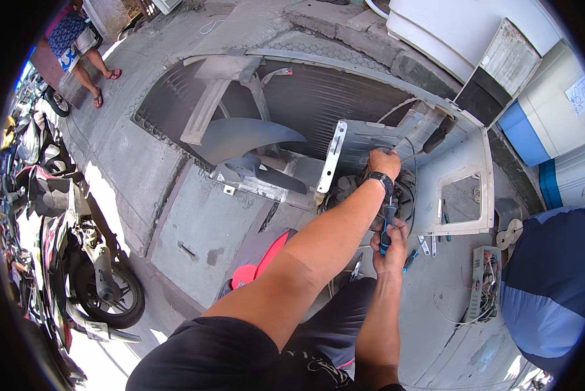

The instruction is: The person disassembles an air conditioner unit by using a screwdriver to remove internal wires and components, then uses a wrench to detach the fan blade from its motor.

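Note:
An opened air-conditioner outdoor unit (465, 215) lies in front of me, with its grey fan blade (247, 138) exposed on the left. My left hand (385, 163), a dark watch on its wrist, reaches into the right compartment with curled fingers; what they hold is hidden. Beside it, a dark elongated part (439, 133) has a thin rod pointing toward that hand. Nearer me, my right hand (390, 249) grips the blue-and-black handle of a screwdriver (388, 228), which points up under my left wrist. Dark cables (406, 192) and a compressor partly show below my left hand.
Several hand tools, including blue-handled pliers (410, 260), lie on the concrete. A grey box with wires (483, 283) sits right, near a dark blue covered bulk (553, 280). Motorbikes (103, 280) line the left. Another person (77, 45) stands far left.

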Action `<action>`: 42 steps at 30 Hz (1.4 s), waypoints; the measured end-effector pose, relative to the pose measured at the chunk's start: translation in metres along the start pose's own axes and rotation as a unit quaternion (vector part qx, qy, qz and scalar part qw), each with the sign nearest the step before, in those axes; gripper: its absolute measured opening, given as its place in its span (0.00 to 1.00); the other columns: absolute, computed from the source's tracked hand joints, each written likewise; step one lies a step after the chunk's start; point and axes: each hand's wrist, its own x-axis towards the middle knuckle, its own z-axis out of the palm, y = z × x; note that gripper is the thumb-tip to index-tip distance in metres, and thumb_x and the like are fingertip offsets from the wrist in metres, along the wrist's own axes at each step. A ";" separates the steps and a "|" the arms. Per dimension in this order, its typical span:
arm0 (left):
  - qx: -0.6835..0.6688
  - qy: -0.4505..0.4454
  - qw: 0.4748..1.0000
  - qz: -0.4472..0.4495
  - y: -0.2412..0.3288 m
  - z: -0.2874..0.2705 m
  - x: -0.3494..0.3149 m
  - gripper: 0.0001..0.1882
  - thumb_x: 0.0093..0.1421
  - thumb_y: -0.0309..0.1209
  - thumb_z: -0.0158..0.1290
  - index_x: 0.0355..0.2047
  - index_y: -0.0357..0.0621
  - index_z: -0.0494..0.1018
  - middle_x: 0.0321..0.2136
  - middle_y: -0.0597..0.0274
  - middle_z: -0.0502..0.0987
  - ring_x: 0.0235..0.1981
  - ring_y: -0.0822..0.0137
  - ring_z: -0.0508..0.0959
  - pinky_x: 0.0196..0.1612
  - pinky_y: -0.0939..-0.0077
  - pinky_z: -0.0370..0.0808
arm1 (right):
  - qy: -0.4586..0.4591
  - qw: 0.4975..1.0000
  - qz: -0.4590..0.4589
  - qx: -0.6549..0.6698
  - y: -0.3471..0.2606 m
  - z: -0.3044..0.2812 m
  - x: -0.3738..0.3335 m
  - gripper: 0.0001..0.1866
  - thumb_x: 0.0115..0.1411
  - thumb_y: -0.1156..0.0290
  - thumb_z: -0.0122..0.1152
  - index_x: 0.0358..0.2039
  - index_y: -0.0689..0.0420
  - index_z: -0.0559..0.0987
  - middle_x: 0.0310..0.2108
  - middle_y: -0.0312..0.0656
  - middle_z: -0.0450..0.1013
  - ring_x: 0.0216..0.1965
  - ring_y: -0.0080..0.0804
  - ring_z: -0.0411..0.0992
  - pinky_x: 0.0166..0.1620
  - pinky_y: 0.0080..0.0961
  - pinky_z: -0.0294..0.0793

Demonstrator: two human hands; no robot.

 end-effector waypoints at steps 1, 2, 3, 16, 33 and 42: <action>0.024 0.010 1.000 0.007 -0.002 -0.003 0.002 0.13 0.54 0.35 0.60 0.32 0.34 0.80 0.33 0.44 0.81 0.39 0.50 0.82 0.43 0.64 0.75 | 0.002 0.998 -0.038 -0.058 -0.010 0.009 -0.002 0.16 0.54 0.80 0.58 0.44 0.62 0.68 0.39 0.48 0.70 0.33 0.34 0.71 0.35 0.32 0.71; 0.016 0.001 1.000 0.014 -0.003 -0.004 0.004 0.14 0.54 0.35 0.61 0.32 0.34 0.80 0.34 0.43 0.81 0.39 0.49 0.81 0.43 0.63 0.75 | 0.064 0.901 -0.211 -0.374 -0.022 0.011 -0.008 0.19 0.52 0.81 0.59 0.45 0.62 0.67 0.38 0.48 0.69 0.37 0.40 0.72 0.40 0.39 0.71; 0.007 -0.015 1.000 0.018 -0.009 0.001 0.004 0.15 0.54 0.36 0.61 0.32 0.34 0.80 0.34 0.43 0.81 0.40 0.48 0.81 0.44 0.62 0.75 | 0.062 0.908 -0.201 -0.361 -0.017 0.010 -0.008 0.21 0.52 0.81 0.60 0.46 0.62 0.67 0.39 0.49 0.69 0.38 0.42 0.72 0.42 0.40 0.70; -0.032 -0.024 0.998 -0.049 0.015 -0.018 -0.019 0.14 0.55 0.33 0.62 0.34 0.32 0.77 0.38 0.38 0.78 0.44 0.43 0.78 0.46 0.58 0.76 | -0.148 0.975 0.161 0.041 -0.016 -0.021 0.018 0.09 0.64 0.67 0.50 0.39 0.59 0.70 0.34 0.38 0.73 0.32 0.27 0.72 0.29 0.22 0.72; 0.024 0.003 0.999 0.031 0.004 -0.012 -0.010 0.16 0.59 0.36 0.54 0.35 0.31 0.79 0.36 0.36 0.79 0.43 0.40 0.78 0.47 0.57 0.74 | -0.060 0.919 -0.016 -0.388 -0.064 -0.013 0.007 0.26 0.58 0.64 0.64 0.53 0.58 0.65 0.48 0.58 0.64 0.48 0.62 0.68 0.52 0.46 0.66; 0.003 0.009 1.000 -0.010 0.007 -0.007 -0.014 0.14 0.55 0.33 0.59 0.31 0.29 0.79 0.33 0.42 0.81 0.40 0.49 0.82 0.43 0.63 0.75 | -0.107 0.971 0.097 -0.193 -0.033 -0.030 0.021 0.18 0.66 0.65 0.51 0.49 0.66 0.72 0.34 0.45 0.71 0.24 0.25 0.71 0.25 0.23 0.70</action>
